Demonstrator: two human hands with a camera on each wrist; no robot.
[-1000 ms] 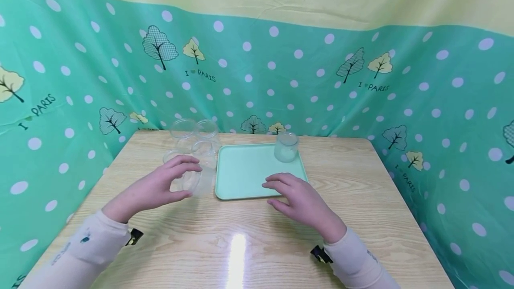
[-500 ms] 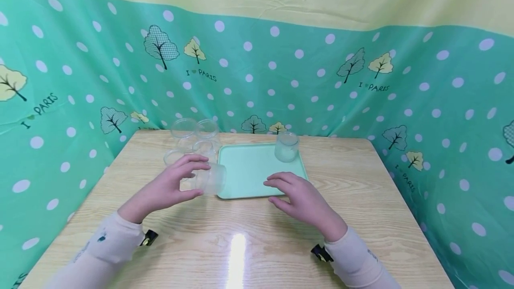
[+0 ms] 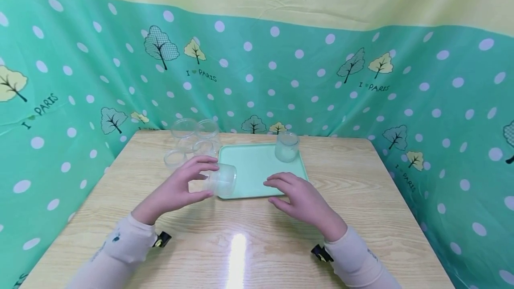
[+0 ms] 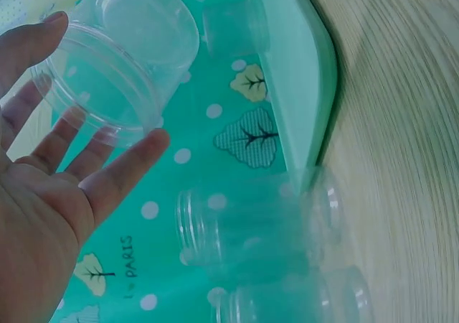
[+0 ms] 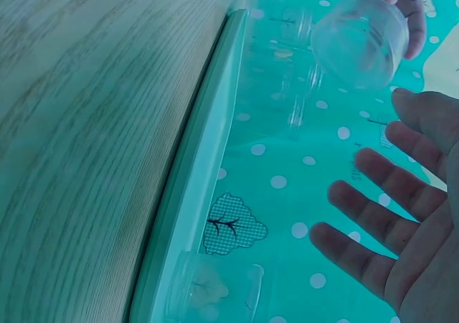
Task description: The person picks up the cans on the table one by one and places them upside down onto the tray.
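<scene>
A clear plastic jar (image 3: 225,180) is tipped on its side above the left end of the green tray (image 3: 252,186). My left hand (image 3: 182,186) holds it by the rim end between thumb and fingers, its base pointing right; in the left wrist view the jar (image 4: 154,39) looks empty. Over the tray's front right part hovers my right hand (image 3: 301,202), fingers spread and loosely bent, touching nothing. Another clear jar (image 3: 287,150) stands upright in the tray's back right corner.
Several more clear jars (image 3: 184,135) stand in a cluster left of the tray, one at the front left (image 3: 175,159) partly behind my left hand. Underneath is a wooden table (image 3: 345,177). A patterned green cloth (image 3: 273,79) hangs behind and at both sides.
My left hand has moved right with the jar, from beside the cluster to over the tray's left edge. The right hand and the jar on the tray have stayed in place.
</scene>
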